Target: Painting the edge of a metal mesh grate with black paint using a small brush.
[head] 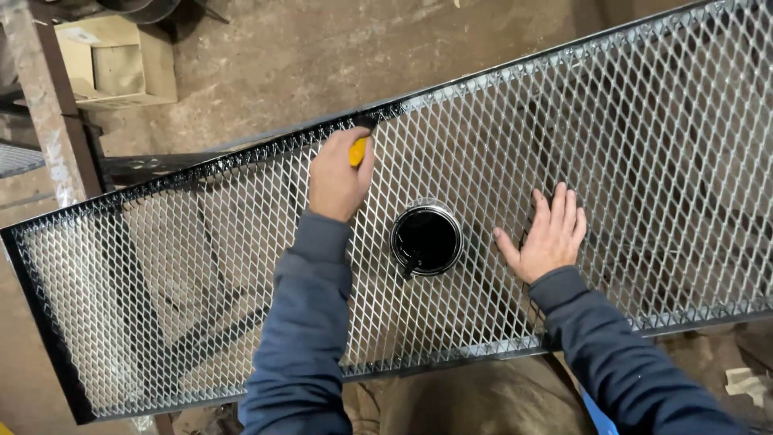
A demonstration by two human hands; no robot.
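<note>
Dark blue sleeves (pixel 302 338) reach out over a big expanded-metal mesh panel (pixel 644 145) in a black frame, lying tilted above the dirt floor (pixel 322 56). It looks stiff, heavy and wet along the painted edge, best held by dry mesh. A small can of black paint (pixel 425 238) sits mid-panel. Right hand (pixel 546 238) presses flat, fingers spread. Left hand (pixel 338 177) grips a yellow-handled brush (pixel 357 151) at the far rail.

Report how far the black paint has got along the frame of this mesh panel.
Done: the frame's far edge left of the left hand and its left end look glossy black. In hand: that hand presses a yellow-handled brush to the far edge; the right hand lies flat on the mesh beside the open paint can. Left: the near edge looks greyer.
</note>
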